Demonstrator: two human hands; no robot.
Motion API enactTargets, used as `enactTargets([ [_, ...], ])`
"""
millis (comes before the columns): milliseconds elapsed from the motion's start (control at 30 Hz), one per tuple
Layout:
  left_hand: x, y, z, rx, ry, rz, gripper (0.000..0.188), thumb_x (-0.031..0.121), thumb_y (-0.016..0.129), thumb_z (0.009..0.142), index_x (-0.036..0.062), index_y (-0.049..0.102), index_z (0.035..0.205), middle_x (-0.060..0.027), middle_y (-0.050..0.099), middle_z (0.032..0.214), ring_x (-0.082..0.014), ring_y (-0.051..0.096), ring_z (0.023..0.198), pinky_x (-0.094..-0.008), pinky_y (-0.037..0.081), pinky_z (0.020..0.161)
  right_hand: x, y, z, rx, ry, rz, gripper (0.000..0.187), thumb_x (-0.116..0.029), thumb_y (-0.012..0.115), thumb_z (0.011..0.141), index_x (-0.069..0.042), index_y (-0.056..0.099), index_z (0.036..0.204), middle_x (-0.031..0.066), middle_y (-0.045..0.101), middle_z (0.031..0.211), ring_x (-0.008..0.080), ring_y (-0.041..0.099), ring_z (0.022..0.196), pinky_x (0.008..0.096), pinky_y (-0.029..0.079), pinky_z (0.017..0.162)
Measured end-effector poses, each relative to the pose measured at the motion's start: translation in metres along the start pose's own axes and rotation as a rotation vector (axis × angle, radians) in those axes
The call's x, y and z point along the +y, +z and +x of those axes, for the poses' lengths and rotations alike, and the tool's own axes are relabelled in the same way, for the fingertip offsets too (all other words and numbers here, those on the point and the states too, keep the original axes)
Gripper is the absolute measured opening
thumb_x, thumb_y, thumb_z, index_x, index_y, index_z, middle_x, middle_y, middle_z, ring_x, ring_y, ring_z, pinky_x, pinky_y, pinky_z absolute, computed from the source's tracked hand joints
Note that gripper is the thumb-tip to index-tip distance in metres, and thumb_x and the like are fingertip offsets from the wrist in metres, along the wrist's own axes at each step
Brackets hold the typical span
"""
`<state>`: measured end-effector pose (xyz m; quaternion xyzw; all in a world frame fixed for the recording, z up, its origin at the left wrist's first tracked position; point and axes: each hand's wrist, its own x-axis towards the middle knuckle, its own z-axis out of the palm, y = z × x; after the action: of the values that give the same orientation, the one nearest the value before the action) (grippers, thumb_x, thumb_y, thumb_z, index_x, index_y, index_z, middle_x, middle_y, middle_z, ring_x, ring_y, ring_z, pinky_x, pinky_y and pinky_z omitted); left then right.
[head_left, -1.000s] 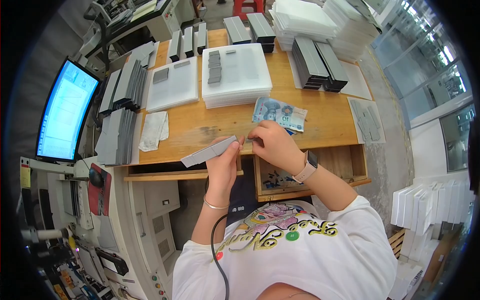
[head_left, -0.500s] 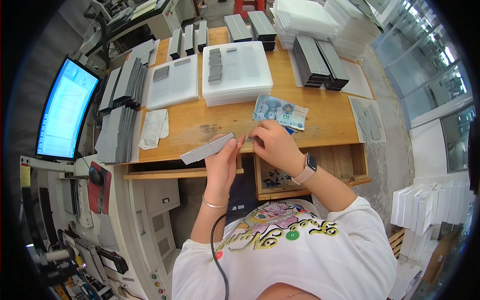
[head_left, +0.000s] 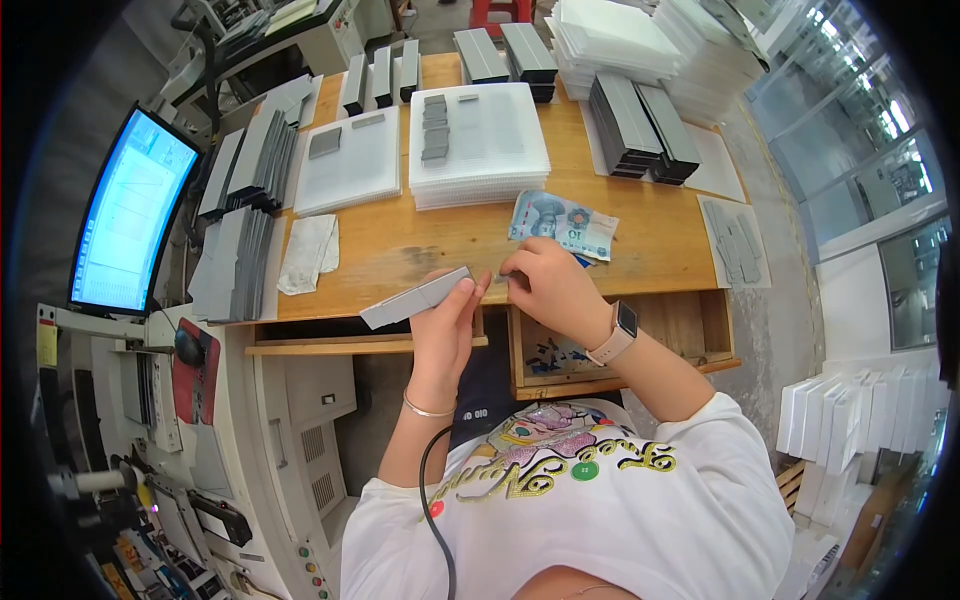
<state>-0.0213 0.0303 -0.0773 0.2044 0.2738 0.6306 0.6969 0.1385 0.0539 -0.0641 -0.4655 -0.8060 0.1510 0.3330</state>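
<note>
Grey strip stack (head_left: pixel 415 298) held over front edge of wooden worktop (head_left: pixel 640 250); left hand (head_left: pixel 448 318) closed round its near end, right hand (head_left: pixel 545 285) pinching fingertips at that end, contents too small to tell. Looks stiff, light, apt to fan apart — grip best across the flat sides. Beyond stack on worktop: banknotes (head_left: pixel 562 222), white trays (head_left: pixel 478 145). Monitor (head_left: pixel 130 215) to left; factory room w/ windows.

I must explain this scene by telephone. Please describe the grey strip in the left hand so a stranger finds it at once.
Start at the wooden table; at its front edge the left hand holds up a long flat grey strip. Unlike the grey pieces stacked on the table, it is single, lifted and slanted, with the right hand at its end.
</note>
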Motion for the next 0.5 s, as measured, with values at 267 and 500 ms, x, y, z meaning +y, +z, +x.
enactTargets([
  [267, 0.0016, -0.0029, -0.0017, -0.010, 0.002, 0.006, 0.013, -0.006, 0.055, 0.078, -0.0014, 0.049, 0.088, -0.0059, 0.052, 0.078, -0.0148, 0.053, 0.072, -0.0415, 0.042, 0.093, -0.0025, -0.0021, -0.0014, -0.014, 0.001, 0.004, 0.010, -0.001, 0.059, 0.066, -0.002, 0.055, 0.075, 0.0117, 0.053, 0.075, 0.0293, 0.053, 0.074, 0.0354, 0.045, 0.066],
  [500, 0.0012, -0.0023, -0.0032, 0.004, -0.013, 0.013, 0.014, -0.006, 0.056, 0.078, -0.0013, 0.049, 0.089, -0.0065, 0.053, 0.078, -0.0147, 0.053, 0.072, -0.0406, 0.042, 0.092, -0.0033, -0.0014, -0.0041, 0.013, -0.009, -0.020, 0.009, -0.001, 0.059, 0.066, -0.002, 0.055, 0.075, 0.0112, 0.053, 0.075, 0.0286, 0.053, 0.073, 0.0348, 0.045, 0.066],
])
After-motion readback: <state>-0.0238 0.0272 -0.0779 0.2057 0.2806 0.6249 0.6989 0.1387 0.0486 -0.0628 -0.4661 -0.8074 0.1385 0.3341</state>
